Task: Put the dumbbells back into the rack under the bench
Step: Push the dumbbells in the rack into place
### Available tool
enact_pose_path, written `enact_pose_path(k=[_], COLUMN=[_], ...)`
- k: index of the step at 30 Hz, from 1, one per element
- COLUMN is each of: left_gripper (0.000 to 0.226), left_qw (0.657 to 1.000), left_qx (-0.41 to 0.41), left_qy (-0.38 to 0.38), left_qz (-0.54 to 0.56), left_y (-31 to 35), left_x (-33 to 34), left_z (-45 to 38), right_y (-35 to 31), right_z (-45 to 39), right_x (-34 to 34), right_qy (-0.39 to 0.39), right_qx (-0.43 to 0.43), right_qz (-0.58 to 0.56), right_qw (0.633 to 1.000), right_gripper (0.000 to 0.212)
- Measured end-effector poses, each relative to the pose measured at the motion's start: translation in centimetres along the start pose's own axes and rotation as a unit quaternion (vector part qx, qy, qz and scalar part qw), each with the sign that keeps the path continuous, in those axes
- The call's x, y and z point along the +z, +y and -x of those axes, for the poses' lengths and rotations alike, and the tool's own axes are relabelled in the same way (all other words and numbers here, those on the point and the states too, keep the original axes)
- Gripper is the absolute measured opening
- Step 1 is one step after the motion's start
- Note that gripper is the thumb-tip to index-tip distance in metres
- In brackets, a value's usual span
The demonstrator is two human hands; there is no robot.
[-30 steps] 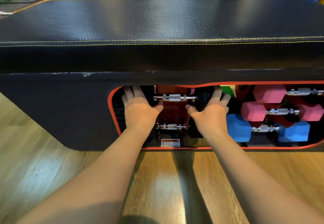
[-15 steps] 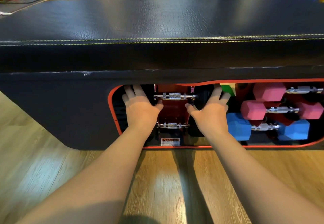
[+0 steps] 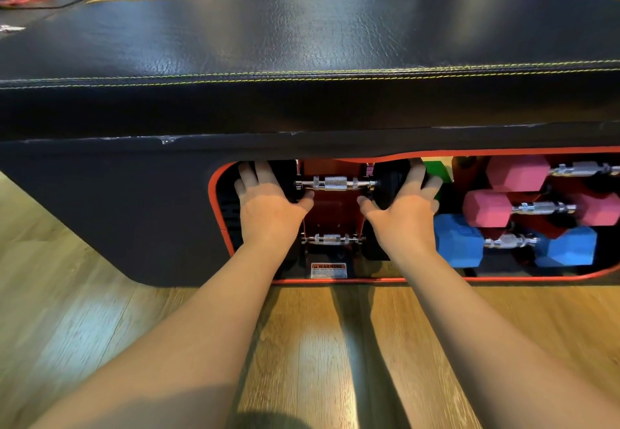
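Black-plated, chrome-handled dumbbell (image 3: 335, 183) in red rack (image 3: 330, 213), gripped endwise between left hand (image 3: 268, 207) and right hand (image 3: 404, 210).

Black bench (image 3: 302, 42) with yellow stitching, red-rimmed rack (image 3: 219, 227), pink dumbbells (image 3: 486, 208), blue dumbbell (image 3: 458, 240).

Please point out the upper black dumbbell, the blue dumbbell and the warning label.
upper black dumbbell (image 3: 335, 183), head view, on its knurled chrome handle.
blue dumbbell (image 3: 458, 240), head view, on its left head.
warning label (image 3: 328, 270), head view, on its middle.
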State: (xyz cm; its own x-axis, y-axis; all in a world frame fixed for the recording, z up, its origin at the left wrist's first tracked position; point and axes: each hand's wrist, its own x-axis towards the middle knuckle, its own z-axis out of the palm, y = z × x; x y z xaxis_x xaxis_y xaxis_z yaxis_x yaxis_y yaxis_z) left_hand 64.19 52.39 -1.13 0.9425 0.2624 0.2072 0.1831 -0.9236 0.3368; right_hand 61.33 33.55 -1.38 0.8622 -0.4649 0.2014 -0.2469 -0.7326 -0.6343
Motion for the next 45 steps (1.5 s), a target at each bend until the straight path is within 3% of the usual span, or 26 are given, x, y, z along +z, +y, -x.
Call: enact_pose_path(k=[8, 11, 15, 21, 26, 32, 37, 45], left_gripper=[0.086, 0.093, 0.126, 0.128, 0.132, 0.137, 0.138, 0.118], left_qw=[1.0, 1.0, 0.986, 0.943, 0.947, 0.955, 0.97, 0.985], left_qx=[0.008, -0.003, -0.064, -0.08, -0.113, -0.117, -0.115, -0.082], left_qy=[0.018, -0.008, -0.024, 0.025, -0.007, -0.036, -0.08, -0.132], left_qz=[0.009, 0.027, 0.152, 0.322, 0.3, 0.269, 0.198, 0.076], left_y=[-0.1, -0.1, -0.5, -1.2, -1.8, -2.7, -3.3, -3.1], left_x=[0.5, 0.5, 0.3, 1.2, 2.6, 3.7, 5.3, 8.7], left_z=[0.0, 0.0, 0.8, 2.5, 4.2, 4.8, 4.9, 4.7], right_y=[0.2, 0.2, 0.4, 1.4, 2.1, 4.2, 6.1, 7.1], right_z=[-0.2, 0.0, 0.2, 0.8, 1.6, 2.0, 2.8, 3.2], right_x=[-0.1, -0.1, -0.3, -0.1, 0.7, 1.6, 3.4, 6.2], right_qy=[-0.003, 0.005, 0.006, 0.007, 0.008, 0.037, -0.025, -0.121], right_qx=[0.0, -0.005, -0.021, -0.038, -0.02, 0.053, 0.093, 0.076], right_qz=[0.009, 0.017, 0.039, 0.015, -0.037, -0.16, -0.054, 0.117], right_qw=[1.0, 1.0, 0.999, 0.999, 0.999, 0.985, 0.994, 0.983], right_gripper=[0.097, 0.099, 0.101, 0.118, 0.133, 0.134, 0.126, 0.125])
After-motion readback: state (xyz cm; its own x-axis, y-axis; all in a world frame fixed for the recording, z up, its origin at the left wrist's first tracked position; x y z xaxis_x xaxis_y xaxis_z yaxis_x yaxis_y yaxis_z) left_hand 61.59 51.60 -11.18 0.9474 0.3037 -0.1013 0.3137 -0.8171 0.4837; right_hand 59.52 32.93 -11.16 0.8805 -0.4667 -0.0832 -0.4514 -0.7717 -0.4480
